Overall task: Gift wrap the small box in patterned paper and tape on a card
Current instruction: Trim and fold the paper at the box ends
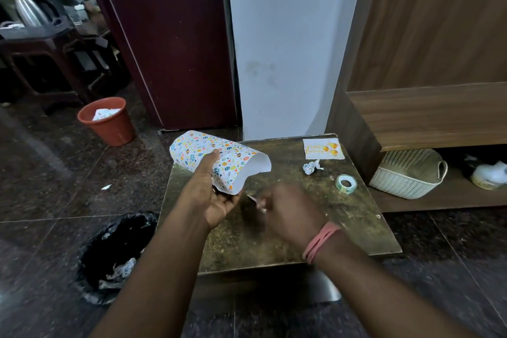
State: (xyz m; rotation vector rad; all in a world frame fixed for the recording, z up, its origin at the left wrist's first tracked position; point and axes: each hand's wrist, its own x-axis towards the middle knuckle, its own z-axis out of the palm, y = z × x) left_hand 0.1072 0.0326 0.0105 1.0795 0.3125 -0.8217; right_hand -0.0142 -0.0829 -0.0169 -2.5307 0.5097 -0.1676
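A sheet of white patterned paper (233, 159) curls into an arch over the low table's (343, 222) left side. My left hand (212, 189) holds it, fingers over the top and thumb under the near edge. The small box is hidden from view. My right hand (288, 211) is blurred just right of the paper, its fingers pinching a small pale strip (258, 202). A tape roll (346, 183) lies to the right. At the table's far right corner lies the birthday card (323, 148).
A crumpled paper scrap (311, 167) sits near the card. A black-lined bin (115, 255) stands left of the table, an orange bucket (105, 122) further back. A cream basket (408, 173) sits on a low shelf to the right.
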